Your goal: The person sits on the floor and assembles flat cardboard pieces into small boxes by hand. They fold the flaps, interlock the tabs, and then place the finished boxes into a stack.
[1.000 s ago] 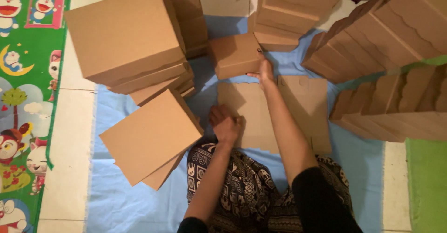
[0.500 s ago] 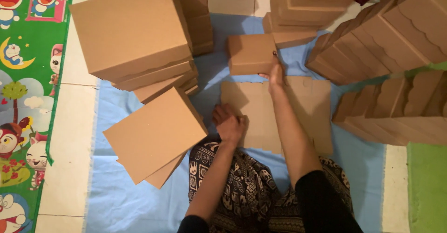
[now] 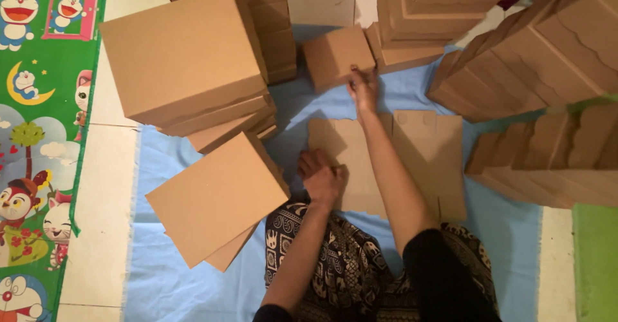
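The right hand [image 3: 364, 85] reaches far out, fingers spread flat on a small cardboard box [image 3: 336, 55] by the stacks. The left hand [image 3: 320, 177] is curled, pressing down the flat cardboard sheet [image 3: 425, 148] so it stays put on the blue cloth [image 3: 174, 277] on the floor.

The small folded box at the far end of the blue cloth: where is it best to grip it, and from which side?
Grip the small folded box by its near right corner, coming from the near side, where the right hand already touches it. Stacks of boxes crowd its far and side edges, so probably only the near edge over the blue cloth is free. The left hand rests on the flat cardboard sheet.
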